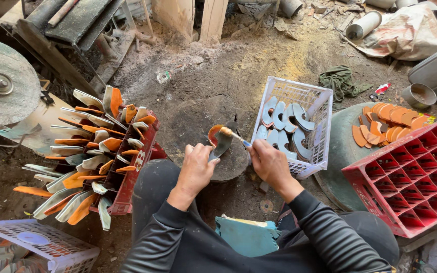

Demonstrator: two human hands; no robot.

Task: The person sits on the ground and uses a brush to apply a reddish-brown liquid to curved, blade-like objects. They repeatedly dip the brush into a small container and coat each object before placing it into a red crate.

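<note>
Left hand point(197, 167): closed around the near end of a curved grey piece point(220, 143), thumb on top; the piece rests on a dark round block point(213, 119) ahead of the knees.
Curved piece: long axis runs from the left hand toward far right; the far tip is coated orange and points away from the person.
Right hand point(270, 163): fingers pinched together on the blue handle of a small brush point(233, 135); handle runs from the hand toward far left, bristle end touching the orange tip of the piece.
White basket point(315, 108): plastic mesh, just right of the block, touching distance from the right hand; holds grey curved pieces standing on edge.
Red crate, left point(132, 179): divided into cells, filled with pieces with orange-coated faces, leaning outward.
Red crate, right point(410, 177): square cells, near right.
Orange pieces point(390, 124): laid overlapping on a round dark surface beyond the right crate.
Second white basket point(51, 250): near left corner.
</note>
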